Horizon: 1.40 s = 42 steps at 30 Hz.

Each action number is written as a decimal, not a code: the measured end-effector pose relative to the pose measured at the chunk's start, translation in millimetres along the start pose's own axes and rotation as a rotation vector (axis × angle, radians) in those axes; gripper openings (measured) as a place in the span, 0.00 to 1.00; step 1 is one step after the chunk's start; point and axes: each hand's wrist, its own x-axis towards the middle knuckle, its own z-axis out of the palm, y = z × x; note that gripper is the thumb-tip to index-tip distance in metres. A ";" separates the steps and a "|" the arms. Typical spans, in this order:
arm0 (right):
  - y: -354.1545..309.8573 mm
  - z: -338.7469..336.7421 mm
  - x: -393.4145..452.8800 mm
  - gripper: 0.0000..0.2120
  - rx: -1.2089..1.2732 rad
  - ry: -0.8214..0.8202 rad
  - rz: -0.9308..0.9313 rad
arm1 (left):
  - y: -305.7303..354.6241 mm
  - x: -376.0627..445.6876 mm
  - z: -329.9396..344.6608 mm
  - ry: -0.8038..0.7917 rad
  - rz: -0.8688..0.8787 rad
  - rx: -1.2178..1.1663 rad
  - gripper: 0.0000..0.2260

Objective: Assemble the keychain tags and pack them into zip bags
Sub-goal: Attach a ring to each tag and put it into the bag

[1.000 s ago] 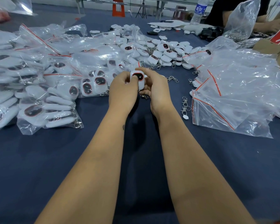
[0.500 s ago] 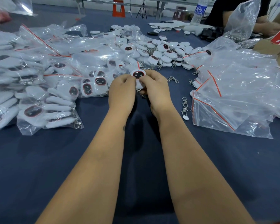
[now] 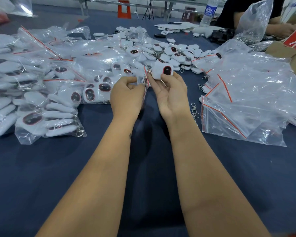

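Above table (image 3: 41, 168): right hand (image 3: 171, 96) palm-up, pinching tag (image 3: 162, 71); left hand (image 3: 126, 98) pinching clasp (image 3: 146, 78).

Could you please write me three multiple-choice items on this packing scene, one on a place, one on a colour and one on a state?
1. Where do the filled zip bags lie?
A. left of the person's arms
B. on the floor
C. stacked on the water bottle

2. What colour is the seal strip on the empty zip bags?
A. green
B. red
C. yellow

3. What is the right hand doing?
A. lying flat on the table
B. holding a white keychain tag at its fingers
C. gripping the water bottle

Answers: 1 A, the full bags are heaped on the blue table at the left. 2 B, red lines cross the clear bags. 3 B, the tag sits at the fingertips while the left hand pinches a small zip bag.
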 end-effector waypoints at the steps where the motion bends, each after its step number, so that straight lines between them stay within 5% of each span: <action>1: 1.3 0.8 -0.5 0.10 -0.023 -0.014 0.013 | 0.7 -0.7 0.1 0.005 0.005 0.000 0.09; 13: 21.3 0.1 -6.8 0.02 -0.948 -0.103 -0.116 | 5.2 -9.5 1.0 0.137 0.374 0.163 0.06; 16: 24.5 -1.3 -6.6 0.08 -1.134 -0.161 -0.159 | 4.5 -8.7 1.3 0.162 0.453 0.243 0.06; 22: 28.4 1.8 -6.2 0.10 -1.007 -0.184 -0.001 | 4.4 -7.8 1.0 0.201 0.377 0.265 0.05; 26: 24.5 3.5 -8.7 0.14 -1.135 -0.177 0.089 | 4.0 -5.6 0.7 0.180 0.272 0.255 0.07; 32: 18.6 1.8 -6.4 0.12 -1.160 0.057 -0.313 | 0.6 -1.8 -0.6 0.137 0.208 0.393 0.12; 38: 21.7 2.5 -4.8 0.12 -1.574 0.008 -0.135 | -6.8 0.3 -2.1 0.044 0.272 0.592 0.15; 42: 17.5 5.9 -8.8 0.15 -1.426 0.004 -0.171 | 0.5 -0.2 -14.0 0.070 0.183 0.479 0.09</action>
